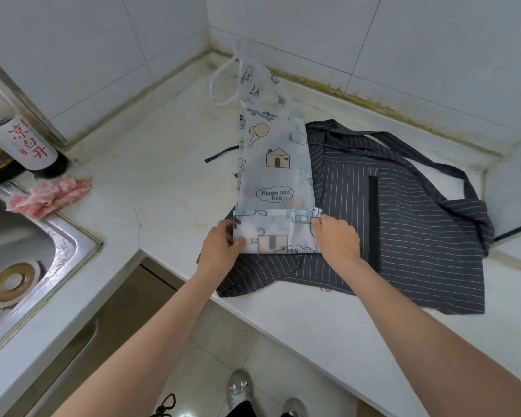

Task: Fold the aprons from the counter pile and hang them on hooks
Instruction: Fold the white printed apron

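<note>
1. The printed apron is laid out as a long narrow strip on the worktop, partly over the striped apron.
2. Its near end is folded up into a short flap.
3. The flap's left edge is pinched by the left hand.
4. The right edge is gripped by the right hand, so both grips are grasping fabric.

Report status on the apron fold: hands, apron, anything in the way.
Left hand and right hand each pinch the printed apron, bottom edge turned up. It lies partly over the striped apron. Nothing blocks the fold.
</note>
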A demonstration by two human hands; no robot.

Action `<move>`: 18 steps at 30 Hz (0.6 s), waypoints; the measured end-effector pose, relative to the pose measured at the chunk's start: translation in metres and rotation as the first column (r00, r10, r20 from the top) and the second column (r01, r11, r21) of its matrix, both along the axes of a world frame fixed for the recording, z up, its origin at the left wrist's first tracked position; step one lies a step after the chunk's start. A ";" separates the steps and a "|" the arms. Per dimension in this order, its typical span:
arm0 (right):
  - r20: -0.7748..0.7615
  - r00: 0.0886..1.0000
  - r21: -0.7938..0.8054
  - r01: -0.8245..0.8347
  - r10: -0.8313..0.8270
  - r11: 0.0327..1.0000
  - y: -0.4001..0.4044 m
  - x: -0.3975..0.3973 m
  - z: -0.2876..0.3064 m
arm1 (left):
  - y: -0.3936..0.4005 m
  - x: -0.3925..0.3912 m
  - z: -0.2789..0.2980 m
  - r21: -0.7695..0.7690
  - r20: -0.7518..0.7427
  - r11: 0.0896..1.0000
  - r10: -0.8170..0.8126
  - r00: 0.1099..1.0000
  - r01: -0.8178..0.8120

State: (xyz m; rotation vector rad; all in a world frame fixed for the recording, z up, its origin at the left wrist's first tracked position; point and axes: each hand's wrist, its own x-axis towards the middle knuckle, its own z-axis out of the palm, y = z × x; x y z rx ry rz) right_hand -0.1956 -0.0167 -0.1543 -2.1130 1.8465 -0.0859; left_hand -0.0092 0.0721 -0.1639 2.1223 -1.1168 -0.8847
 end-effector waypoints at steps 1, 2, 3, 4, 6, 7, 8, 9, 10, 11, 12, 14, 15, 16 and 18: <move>-0.035 0.999 -0.005 -0.006 0.006 1.000 0.001 0.004 -0.002 | 0.001 -0.001 0.000 0.013 0.085 1.000 -0.005 0.996 0.004; -0.062 0.998 -0.001 -0.001 0.001 1.000 0.003 0.006 -0.004 | 0.002 -0.003 0.001 0.046 0.243 0.998 -0.046 0.969 0.036; -0.080 0.997 0.004 0.002 -0.002 1.000 0.003 0.008 -0.005 | 0.001 -0.005 0.001 0.094 0.454 0.990 -0.139 0.880 0.107; -0.092 0.996 0.015 0.004 -0.003 1.000 0.003 0.009 -0.005 | -0.001 -0.006 -0.001 0.139 0.621 0.965 -0.258 0.740 0.220; -0.106 0.994 0.024 0.027 -0.024 0.999 0.001 0.013 -0.006 | -0.012 -0.004 -0.004 0.253 0.738 0.835 -0.493 0.461 0.488; -0.116 0.993 0.018 0.027 -0.025 0.999 0.000 0.014 -0.005 | -0.018 -0.002 -0.006 0.339 0.725 0.753 -0.591 0.353 0.564; -0.138 0.990 0.010 0.006 -0.005 1.000 0.000 0.013 -0.007 | -0.025 0.000 -0.009 0.420 0.683 0.688 -0.669 0.294 0.592; -0.170 0.985 -0.012 -0.041 0.039 0.999 0.004 0.011 -0.005 | -0.030 0.002 -0.010 0.482 0.629 0.644 -0.726 0.277 0.594; -0.216 0.969 -0.061 -0.135 0.119 0.989 0.005 0.006 -0.010 | -0.035 0.006 -0.011 0.518 0.590 0.615 -0.760 0.272 0.595; -0.278 0.935 -0.101 -0.257 0.220 0.961 0.007 0.000 -0.015 | -0.037 0.009 -0.009 0.535 0.571 0.594 -0.778 0.261 0.600; -0.322 0.898 -0.098 -0.347 0.300 0.933 0.009 -0.006 -0.016 | -0.040 0.013 -0.010 0.536 0.559 0.579 -0.789 0.255 0.615; -0.395 0.823 -0.067 -0.469 0.409 0.880 0.009 -0.018 -0.016 | -0.046 0.023 -0.010 0.506 0.535 0.549 -0.805 0.258 0.665; -0.417 0.792 -0.029 -0.501 0.445 0.865 0.008 -0.022 -0.016 | -0.048 0.027 -0.010 0.482 0.514 0.541 -0.812 0.277 0.690; -0.424 0.770 0.036 -0.511 0.476 0.859 0.007 -0.027 -0.016 | -0.051 0.031 -0.010 0.446 0.494 0.546 -0.811 0.313 0.709; -0.395 0.761 0.155 -0.497 0.514 0.854 0.001 -0.029 -0.010 | -0.053 0.039 -0.010 0.341 0.375 0.615 -0.782 0.497 0.711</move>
